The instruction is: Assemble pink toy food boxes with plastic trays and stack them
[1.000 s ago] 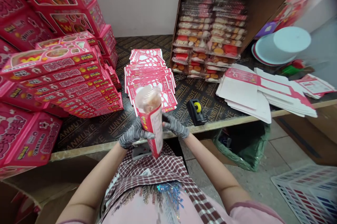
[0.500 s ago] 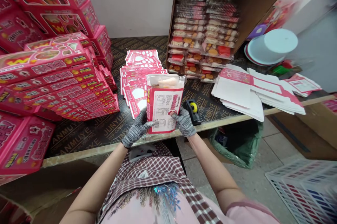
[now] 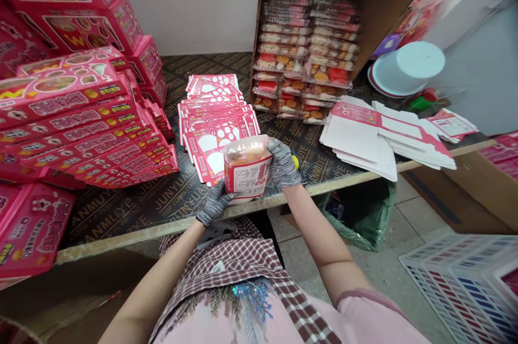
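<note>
Between my gloved hands is a pink-and-white candy package (image 3: 249, 174), a clear pack with a printed card sleeve round its lower part. My left hand (image 3: 216, 203) grips its lower left corner, thumb across the front. At the upper right edge, my right hand (image 3: 284, 163) is closed on the pack, with its fingertips partly hidden behind it. Just beyond the package lies a spread stack of pink printed cards (image 3: 216, 136) with white paw shapes. A tape dispenser (image 3: 295, 162) is mostly hidden behind my right hand; its yellow roll shows.
Pink boxes (image 3: 93, 123) are piled at the left. A cardboard carton (image 3: 259, 36) holds rows of clear candy packs (image 3: 287, 63). White-backed cards (image 3: 360, 142) lie to the right, near a pale blue tub (image 3: 421, 63). Below the table edge stand a green-lined bin (image 3: 364, 220) and a white crate (image 3: 445, 274).
My right hand has slid from the package's lower right side up to its upper right edge. The package now leans back more, its top showing. The view has shifted slightly.
</note>
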A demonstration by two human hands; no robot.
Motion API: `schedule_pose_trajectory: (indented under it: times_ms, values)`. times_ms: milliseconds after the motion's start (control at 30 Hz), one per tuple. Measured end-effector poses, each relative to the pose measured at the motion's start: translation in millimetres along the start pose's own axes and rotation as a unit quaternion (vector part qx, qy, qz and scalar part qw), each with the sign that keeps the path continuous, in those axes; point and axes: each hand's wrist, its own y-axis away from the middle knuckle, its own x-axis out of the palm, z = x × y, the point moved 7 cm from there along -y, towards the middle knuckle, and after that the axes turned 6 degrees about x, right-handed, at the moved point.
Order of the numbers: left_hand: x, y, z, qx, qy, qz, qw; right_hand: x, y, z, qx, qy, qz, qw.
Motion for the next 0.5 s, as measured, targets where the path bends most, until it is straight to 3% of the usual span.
schedule_pose_trajectory:
  times_ms: [133,300,400,500]
  values:
    - [1.9,4,-35,-0.014,0.097,-0.011,0.995,14,13,-2,0.029,-0.041,0.025,0.998]
    - [3.1,-5,-85,-0.041,0.306,-0.136,0.941,18,22,4,-0.003,-0.048,0.018,0.999]
    - [8.8,-9,-97,-0.075,0.325,-0.130,0.934,19,23,9,-0.031,-0.017,0.004,0.999]
    - [5.1,-13,-100,-0.065,0.321,-0.117,0.938,21,28,13,-0.062,0.010,-0.014,0.998]
